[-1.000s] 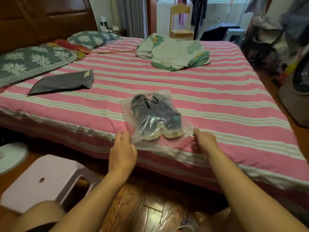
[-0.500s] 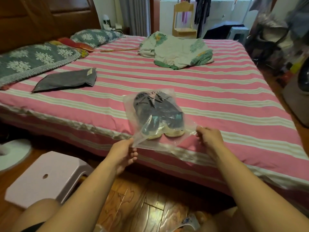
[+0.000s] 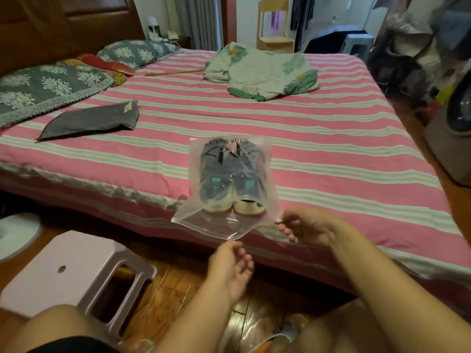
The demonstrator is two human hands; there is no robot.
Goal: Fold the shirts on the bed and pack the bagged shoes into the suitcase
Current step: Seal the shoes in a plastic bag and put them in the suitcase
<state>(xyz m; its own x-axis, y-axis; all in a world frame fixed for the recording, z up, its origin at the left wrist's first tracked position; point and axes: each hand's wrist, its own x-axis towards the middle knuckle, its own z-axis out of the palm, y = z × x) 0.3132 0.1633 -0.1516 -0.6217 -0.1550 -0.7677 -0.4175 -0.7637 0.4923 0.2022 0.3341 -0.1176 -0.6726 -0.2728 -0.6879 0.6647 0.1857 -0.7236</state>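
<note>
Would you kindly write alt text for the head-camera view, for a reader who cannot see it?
Both hands pinch the near edge of a clear plastic bag holding a pair of shoes on a pink striped bed: left hand mid-edge, right hand at the right corner. A folded dark shirt lies farther left.

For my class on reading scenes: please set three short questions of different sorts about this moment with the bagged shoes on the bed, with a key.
1. True or false: the bagged shoes lie on the striped bed near its front edge.
2. Multiple choice: what lies to the left of the bag, nearer the pillows? A) a folded dark garment B) a suitcase C) a towel
3. Fill in: the right hand pinches the bag's near ____ corner.

Key
1. True.
2. A.
3. Right. The left hand is at the bag's near edge towards the middle; whether it grips the plastic is unclear.
</note>
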